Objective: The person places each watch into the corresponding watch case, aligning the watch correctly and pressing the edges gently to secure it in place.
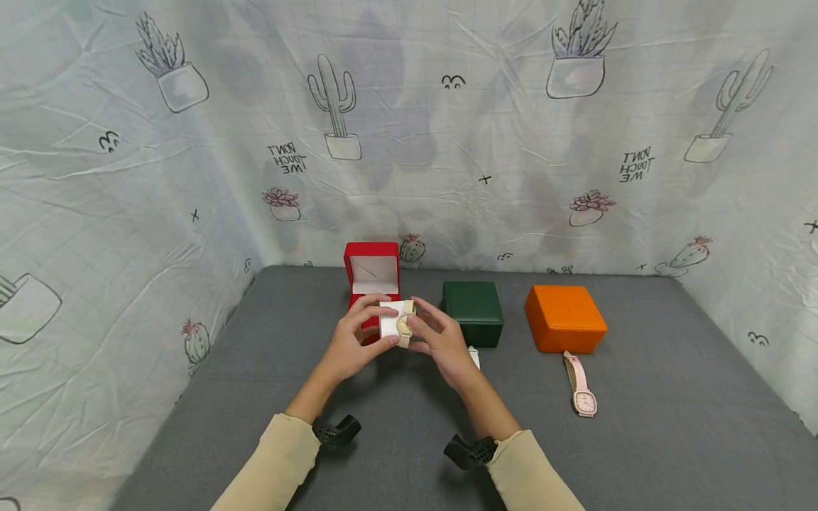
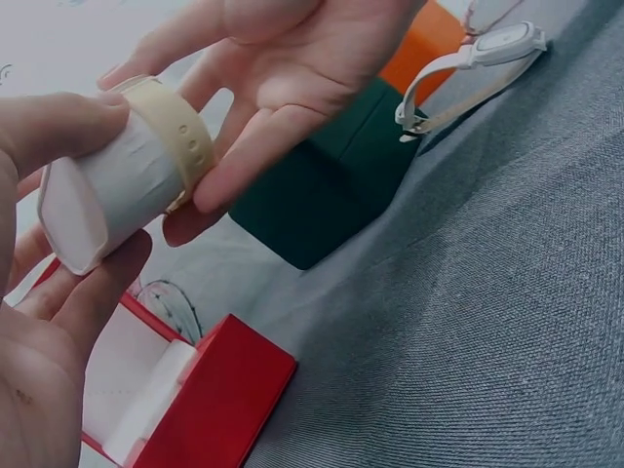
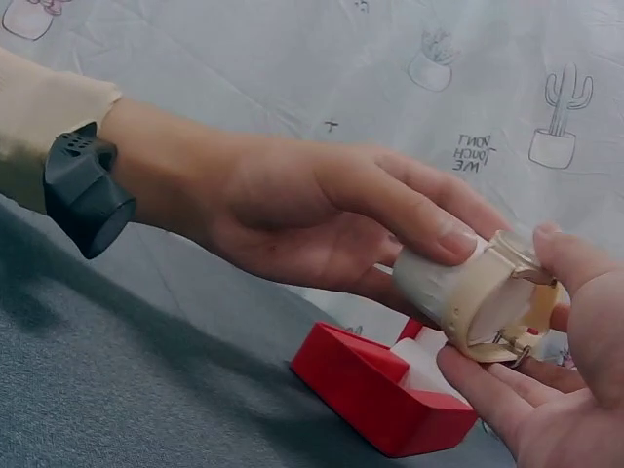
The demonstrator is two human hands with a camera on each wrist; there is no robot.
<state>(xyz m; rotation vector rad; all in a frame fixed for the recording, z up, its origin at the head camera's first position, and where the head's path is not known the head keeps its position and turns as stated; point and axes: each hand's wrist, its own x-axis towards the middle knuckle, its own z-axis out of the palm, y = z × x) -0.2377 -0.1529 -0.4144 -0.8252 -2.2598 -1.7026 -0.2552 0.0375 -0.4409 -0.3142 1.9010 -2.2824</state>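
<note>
My left hand [image 1: 350, 344] grips a white watch cushion [image 1: 388, 326] between thumb and fingers, in front of the red box. A cream-strapped watch [image 1: 405, 326] lies around the right end of the cushion, its dial facing me. My right hand [image 1: 447, 348] pinches the watch with thumb and fingers, seen close in the right wrist view. The strap [image 2: 175, 132] curves over the cushion in the left wrist view, where its holes show. Just behind the hands stands the red watch box [image 3: 375, 390] with its lid raised and white lining visible.
A closed green box [image 1: 473, 301] and a closed orange box [image 1: 565, 319] stand to the right. A pink watch [image 1: 580, 387] lies before the orange box. A white watch [image 2: 502, 44] lies near the green one, partly hidden by my right wrist in the head view.
</note>
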